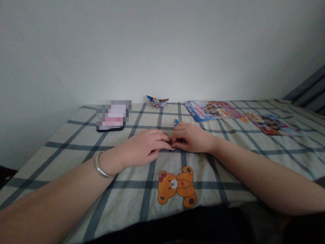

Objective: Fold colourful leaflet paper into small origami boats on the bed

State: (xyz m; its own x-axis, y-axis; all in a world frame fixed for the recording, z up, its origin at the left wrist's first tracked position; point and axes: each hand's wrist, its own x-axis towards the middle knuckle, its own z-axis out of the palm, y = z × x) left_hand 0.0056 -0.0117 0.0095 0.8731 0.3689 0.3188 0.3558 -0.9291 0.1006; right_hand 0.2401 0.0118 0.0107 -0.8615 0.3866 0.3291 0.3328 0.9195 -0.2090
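Note:
A small piece of folded printed paper [176, 122] is mostly hidden under my right hand [191, 137]; its blue tip pokes out at the top and a thin pale edge shows at the bottom. The fingers of my right hand are closed on it, low over the checked cloth. From the left, my left hand [144, 145] reaches in with fingers stretched out, their tips meeting the paper's near edge beside the right fingertips. Its thumb lies apart from the paper. A folded paper boat [157, 101] stands farther back, by the wall.
A phone [114, 117], its screen blurred out, lies back left. Printed leaflets [213, 110] lie at the back right, with another leaflet [273, 124] beside them. The checked cloth [132, 203] bears a printed bear [176, 186] in front of my hands. A white wall [162, 51] rises behind.

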